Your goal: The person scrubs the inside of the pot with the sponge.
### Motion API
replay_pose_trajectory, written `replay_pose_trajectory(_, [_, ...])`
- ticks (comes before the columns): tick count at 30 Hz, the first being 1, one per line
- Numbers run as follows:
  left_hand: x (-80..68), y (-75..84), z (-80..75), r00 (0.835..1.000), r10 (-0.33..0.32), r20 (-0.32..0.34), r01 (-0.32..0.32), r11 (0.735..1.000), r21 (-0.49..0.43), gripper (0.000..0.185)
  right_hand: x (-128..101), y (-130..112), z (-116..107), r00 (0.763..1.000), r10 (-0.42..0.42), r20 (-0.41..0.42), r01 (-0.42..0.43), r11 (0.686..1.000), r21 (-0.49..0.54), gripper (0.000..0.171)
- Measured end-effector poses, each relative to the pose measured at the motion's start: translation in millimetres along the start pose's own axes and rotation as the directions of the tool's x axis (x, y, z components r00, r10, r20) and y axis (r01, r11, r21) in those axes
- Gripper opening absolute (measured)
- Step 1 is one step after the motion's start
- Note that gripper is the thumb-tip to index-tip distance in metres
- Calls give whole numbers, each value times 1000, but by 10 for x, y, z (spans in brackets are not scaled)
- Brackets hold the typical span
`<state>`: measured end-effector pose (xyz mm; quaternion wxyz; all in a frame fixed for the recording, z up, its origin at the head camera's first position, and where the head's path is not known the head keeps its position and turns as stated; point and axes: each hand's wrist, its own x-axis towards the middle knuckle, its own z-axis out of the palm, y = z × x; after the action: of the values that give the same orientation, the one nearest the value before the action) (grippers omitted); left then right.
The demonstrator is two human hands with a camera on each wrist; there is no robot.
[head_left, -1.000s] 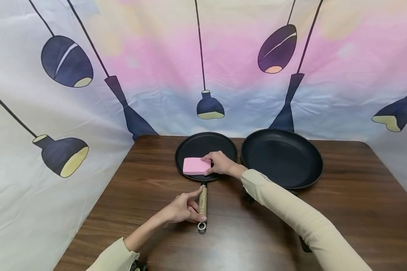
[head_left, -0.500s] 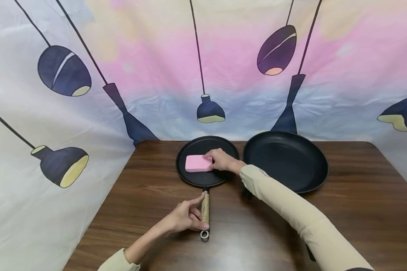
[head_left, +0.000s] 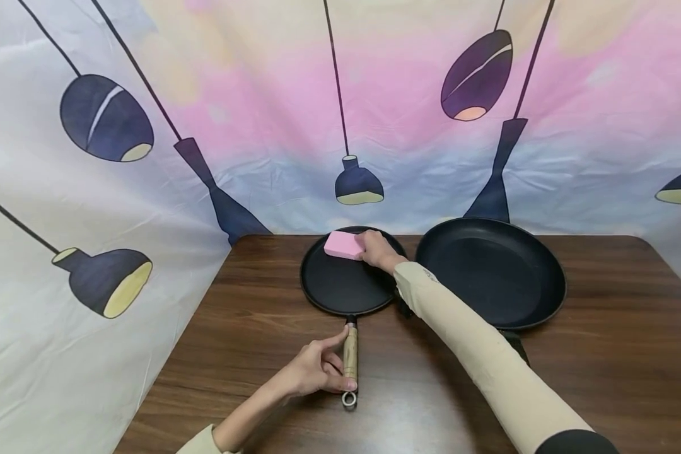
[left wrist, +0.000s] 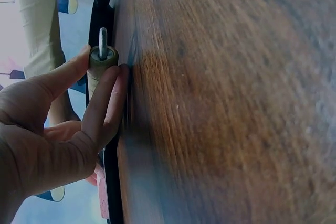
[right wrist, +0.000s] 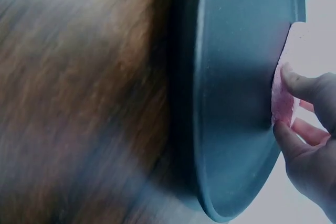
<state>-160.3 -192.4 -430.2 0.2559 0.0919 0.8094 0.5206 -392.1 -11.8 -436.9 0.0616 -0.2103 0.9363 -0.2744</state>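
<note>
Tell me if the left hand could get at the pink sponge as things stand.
Probably not freely: the left hand grips the wooden handle at the near end, while the pink sponge sits at the small pan's far rim, already held by the right hand.

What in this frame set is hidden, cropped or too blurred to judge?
- Head view: the large pan has its handle mostly hidden under the right sleeve.
- Head view: the right hand covers one end of the pink sponge.
- Right wrist view: the table is motion-blurred; the sponge shows only as an edge.
- Left wrist view: the left hand hides most of the wooden handle; the small pan is edge-on.
</note>
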Motion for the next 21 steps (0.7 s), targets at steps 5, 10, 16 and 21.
replay_pose_trajectory(5, [8, 4, 1, 1000, 3, 0, -3, 1000, 3, 101, -27, 21, -17, 1000, -10, 11, 10, 1000, -1, 58])
replay_pose_trajectory(10, [14, 24, 3, 1000, -4, -4, 4, 1000, 17, 101, -145, 51, -56, 997, -51, 60, 50, 999, 16, 59])
replay_pose_trajectory(16, [12, 28, -9, 1000, -8, 1, 8, 999, 43, 101, -372, 42, -64, 986, -115, 123, 118, 993, -16, 59])
replay_pose_trajectory(21, [3, 3, -2, 1000, 4, 6, -4, 1000, 31, 101, -585, -3, -32, 968, -186, 168, 194, 980, -34, 57])
